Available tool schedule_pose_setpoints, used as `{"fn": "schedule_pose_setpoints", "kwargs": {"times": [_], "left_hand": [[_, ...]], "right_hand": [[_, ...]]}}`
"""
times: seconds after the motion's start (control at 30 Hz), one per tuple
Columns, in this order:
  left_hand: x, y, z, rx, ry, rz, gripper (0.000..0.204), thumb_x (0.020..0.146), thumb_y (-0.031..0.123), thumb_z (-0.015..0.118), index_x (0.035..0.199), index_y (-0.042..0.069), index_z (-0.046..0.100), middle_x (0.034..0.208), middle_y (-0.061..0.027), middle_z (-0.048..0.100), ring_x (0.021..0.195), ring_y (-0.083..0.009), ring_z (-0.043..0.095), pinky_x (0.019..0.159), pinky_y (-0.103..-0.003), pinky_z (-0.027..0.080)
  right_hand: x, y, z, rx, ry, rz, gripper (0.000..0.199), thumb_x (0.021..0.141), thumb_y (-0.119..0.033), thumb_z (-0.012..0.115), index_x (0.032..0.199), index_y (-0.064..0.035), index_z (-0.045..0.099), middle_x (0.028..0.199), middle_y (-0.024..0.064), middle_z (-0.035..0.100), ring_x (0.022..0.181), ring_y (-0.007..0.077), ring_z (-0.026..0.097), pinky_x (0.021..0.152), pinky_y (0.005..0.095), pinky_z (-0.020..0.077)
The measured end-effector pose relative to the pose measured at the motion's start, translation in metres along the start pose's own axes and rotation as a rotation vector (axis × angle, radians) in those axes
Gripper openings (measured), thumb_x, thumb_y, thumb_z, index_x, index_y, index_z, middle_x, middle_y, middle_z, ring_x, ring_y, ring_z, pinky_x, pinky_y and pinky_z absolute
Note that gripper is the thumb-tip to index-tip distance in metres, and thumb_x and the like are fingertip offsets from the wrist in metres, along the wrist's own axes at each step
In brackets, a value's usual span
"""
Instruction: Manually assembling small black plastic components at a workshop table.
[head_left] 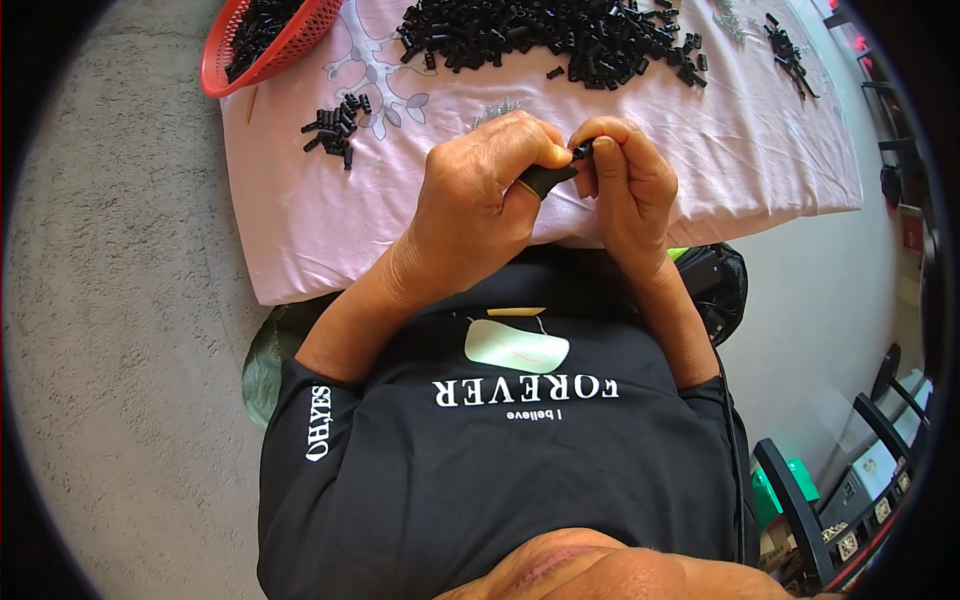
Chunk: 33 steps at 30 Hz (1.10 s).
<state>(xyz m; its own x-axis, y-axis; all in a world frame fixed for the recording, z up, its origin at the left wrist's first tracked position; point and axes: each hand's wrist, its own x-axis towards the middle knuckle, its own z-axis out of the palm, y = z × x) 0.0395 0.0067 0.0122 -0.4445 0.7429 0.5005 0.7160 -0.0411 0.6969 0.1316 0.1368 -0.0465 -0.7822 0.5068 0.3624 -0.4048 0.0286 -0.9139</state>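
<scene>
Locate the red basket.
In the head view, the red basket is at upper left, by the left edge of the pink cloth, beyond the small pile of black pieces.

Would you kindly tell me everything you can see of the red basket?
The red basket looks like plastic, with a rounded rim and a wall pierced by many small openings. The picture's upper edge cuts it off, so its full shape is hidden. It sits at the far left of the pink cloth, its rim reaching past the cloth's left edge in this view. Small black pieces lie heaped inside. The left hand and right hand are both apart from it.
</scene>
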Motion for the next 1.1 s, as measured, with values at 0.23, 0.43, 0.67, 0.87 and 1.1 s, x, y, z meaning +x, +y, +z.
{"fn": "schedule_pose_setpoints", "kwargs": {"times": [0.23, 0.43, 0.67, 0.87, 1.1], "left_hand": [[0.000, -0.001, -0.003, 0.034, -0.036, 0.011, 0.021, 0.075, -0.012, 0.065, 0.092, 0.001, 0.064, 0.089, -0.0119, 0.070, 0.080, -0.0232, 0.070, 0.071, -0.029, 0.055], [0.005, -0.001, 0.001, -0.007, -0.008, -0.037, 0.027, 0.071, -0.012, 0.064, 0.095, 0.001, 0.062, 0.084, -0.0115, 0.064, 0.077, -0.0258, 0.067, 0.067, -0.032, 0.054], [0.009, -0.002, 0.000, 0.064, -0.013, 0.016, 0.031, 0.071, -0.008, 0.071, 0.099, 0.003, 0.063, 0.092, -0.0093, 0.061, 0.079, -0.0252, 0.064, 0.069, -0.033, 0.053], [0.003, -0.007, 0.001, 0.165, -0.025, 0.023, 0.039, 0.074, -0.002, 0.075, 0.111, 0.006, 0.067, 0.101, -0.0095, 0.062, 0.085, -0.0216, 0.063, 0.074, -0.031, 0.053], [0.006, -0.007, -0.003, 0.195, -0.089, 0.045, 0.042, 0.072, -0.001, 0.075, 0.113, 0.006, 0.066, 0.102, -0.0116, 0.060, 0.091, -0.0284, 0.062, 0.079, -0.035, 0.051]], "right_hand": [[-0.001, 0.000, 0.001, 0.028, -0.003, 0.007, 0.013, 0.103, -0.006, 0.051, 0.098, 0.0010, 0.061, 0.071, -0.0007, 0.055, 0.059, 0.0038, 0.046, 0.053, 0.0188, 0.0376], [0.000, 0.004, -0.001, 0.242, 0.011, 0.185, 0.018, 0.104, -0.012, 0.050, 0.099, -0.0004, 0.062, 0.071, -0.0023, 0.055, 0.059, 0.0020, 0.046, 0.053, 0.0170, 0.0367], [0.003, 0.005, -0.005, 0.356, -0.043, 0.279, 0.020, 0.104, -0.017, 0.052, 0.102, -0.0014, 0.063, 0.074, -0.0022, 0.059, 0.060, 0.0018, 0.048, 0.053, 0.0164, 0.0383], [0.000, 0.005, -0.002, 0.370, -0.005, 0.288, 0.015, 0.102, -0.013, 0.055, 0.108, -0.0013, 0.063, 0.083, 0.0008, 0.065, 0.064, 0.0024, 0.053, 0.055, 0.0156, 0.0414], [0.002, 0.006, -0.004, 0.396, -0.037, 0.311, 0.028, 0.097, -0.009, 0.061, 0.124, -0.0022, 0.055, 0.087, 0.0058, 0.069, 0.069, 0.0038, 0.058, 0.058, 0.0158, 0.0444]]}}
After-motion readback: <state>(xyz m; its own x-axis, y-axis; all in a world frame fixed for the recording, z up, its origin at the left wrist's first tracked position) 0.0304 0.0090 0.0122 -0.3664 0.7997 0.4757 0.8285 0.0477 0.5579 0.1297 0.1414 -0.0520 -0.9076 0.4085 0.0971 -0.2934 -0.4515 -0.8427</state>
